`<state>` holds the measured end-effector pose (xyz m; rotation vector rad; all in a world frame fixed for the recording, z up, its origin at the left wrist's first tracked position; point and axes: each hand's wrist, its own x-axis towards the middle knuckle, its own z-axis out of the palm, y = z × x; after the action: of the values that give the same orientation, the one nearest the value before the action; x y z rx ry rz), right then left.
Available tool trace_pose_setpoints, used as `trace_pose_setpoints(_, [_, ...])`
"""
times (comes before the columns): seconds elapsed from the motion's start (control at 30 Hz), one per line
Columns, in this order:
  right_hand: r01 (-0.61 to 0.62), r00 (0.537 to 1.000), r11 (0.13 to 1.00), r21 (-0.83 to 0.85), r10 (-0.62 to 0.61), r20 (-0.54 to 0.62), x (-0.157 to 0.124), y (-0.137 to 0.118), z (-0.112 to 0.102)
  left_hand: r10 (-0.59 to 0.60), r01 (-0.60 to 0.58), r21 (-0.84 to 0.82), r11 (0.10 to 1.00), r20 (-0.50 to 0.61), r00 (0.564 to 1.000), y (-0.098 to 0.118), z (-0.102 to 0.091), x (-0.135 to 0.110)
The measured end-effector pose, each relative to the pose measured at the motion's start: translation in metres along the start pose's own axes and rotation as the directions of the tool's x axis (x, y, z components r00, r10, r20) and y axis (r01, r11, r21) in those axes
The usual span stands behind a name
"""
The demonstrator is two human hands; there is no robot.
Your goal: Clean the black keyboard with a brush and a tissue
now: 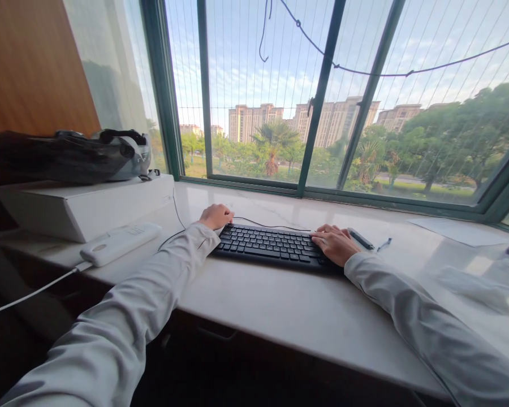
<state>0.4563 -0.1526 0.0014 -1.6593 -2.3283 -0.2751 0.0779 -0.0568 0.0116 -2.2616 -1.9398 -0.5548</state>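
A black keyboard (271,247) lies flat on the white marble-like counter (254,299), its keys facing up. At its left end my left hand (216,216) is closed, with curled fingers by the far left corner; their tips are partly hidden. My right hand (334,244) grips the right end, covering the keys there, fingers bent and pointing left. A thin black cable (271,226) runs along the counter behind the keyboard. Just right of my right hand lies a dark pen-like object (360,238), with a small twisted tie (384,245) beside it.
On the left are a white box (89,206) with a black bag (68,155) on top and a white power strip (121,243). Paper (456,230) and a clear plastic bag (477,288) lie right. A green-framed window (258,183) borders the back. The counter's front edge is near.
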Motion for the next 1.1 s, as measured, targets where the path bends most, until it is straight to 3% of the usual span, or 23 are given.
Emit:
trace_pose_setpoints(0.2, [0.063, 0.998, 0.998, 0.027, -0.064, 0.022, -0.001, -0.002, -0.003, 0.019, -0.019, -0.019, 1.0, -0.004, 1.0, -0.001, 0.001, 0.002])
trace_pose_setpoints(0.5, [0.011, 0.995, 1.0, 0.0, -0.011, 0.101, -0.002, -0.008, -0.011, 0.031, -0.031, -0.01, 0.999, -0.018, 0.999, 0.002, -0.002, 0.0])
trace_pose_setpoints(0.63, [0.033, 0.988, 0.999, 0.037, -0.038, 0.151, 0.005, -0.017, -0.013, -0.057, 0.059, 0.059, 0.997, -0.038, 0.998, 0.0, -0.006, 0.0])
trace_pose_setpoints(0.83, [0.091, 0.973, 0.991, 0.097, -0.109, 0.201, 0.037, -0.053, -0.008, -0.239, 0.243, 0.097, 0.965, -0.053, 0.97, -0.004, -0.014, -0.001])
trace_pose_setpoints(1.1, [0.178, 0.946, 0.971, 0.161, -0.214, 0.242, 0.097, -0.134, 0.008, -0.302, 0.306, 0.063, 0.95, -0.073, 0.951, -0.003, -0.027, -0.005])
